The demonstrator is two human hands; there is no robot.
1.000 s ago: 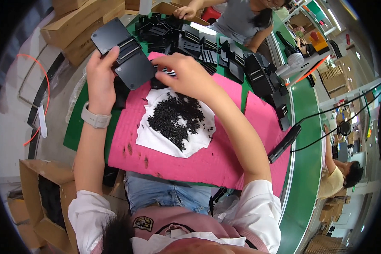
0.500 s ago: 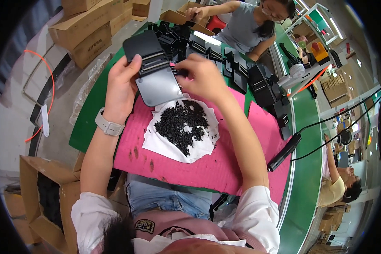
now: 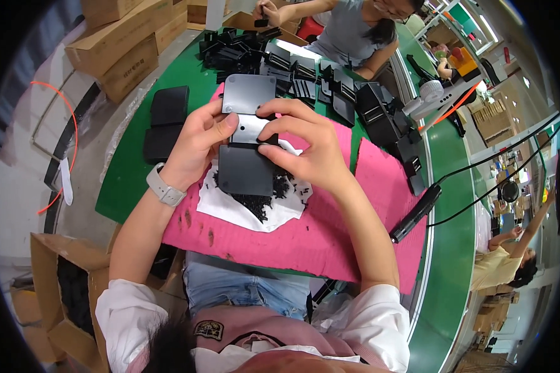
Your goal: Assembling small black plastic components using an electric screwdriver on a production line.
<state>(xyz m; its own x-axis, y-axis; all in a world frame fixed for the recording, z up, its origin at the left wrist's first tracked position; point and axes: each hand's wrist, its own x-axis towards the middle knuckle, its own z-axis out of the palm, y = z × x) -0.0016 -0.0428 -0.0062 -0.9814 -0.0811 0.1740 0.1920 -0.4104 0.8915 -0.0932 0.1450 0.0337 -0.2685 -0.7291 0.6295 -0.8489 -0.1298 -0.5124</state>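
Note:
Both my hands hold a black plastic part (image 3: 246, 171) with two square plates joined by a narrower middle section. Its middle shows a shiny strip with a small dark hole. My left hand (image 3: 199, 140) grips the left edge, thumb pressed on the strip. From the right, my right hand (image 3: 311, 146) curls its fingers over the same middle section. Below the part, a white cloth (image 3: 214, 208) bears a heap of small black pieces (image 3: 255, 205), partly hidden by the lower plate. The cloth lies on a pink sheet (image 3: 292, 248).
Two black plates (image 3: 163, 144) lie at the table's left. Black parts (image 3: 236, 53) are piled at the back, with slotted ones (image 3: 373, 109) to the right. A corded black cylindrical tool (image 3: 417, 214) rests at right. Across the table sits a person (image 3: 348, 34). Cartons (image 3: 124, 62) stand left.
The part in my hands is nearer the cloth, with a plain middle facing up instead of slats. My right fingers have spread over it. Black plates now show at the table's left.

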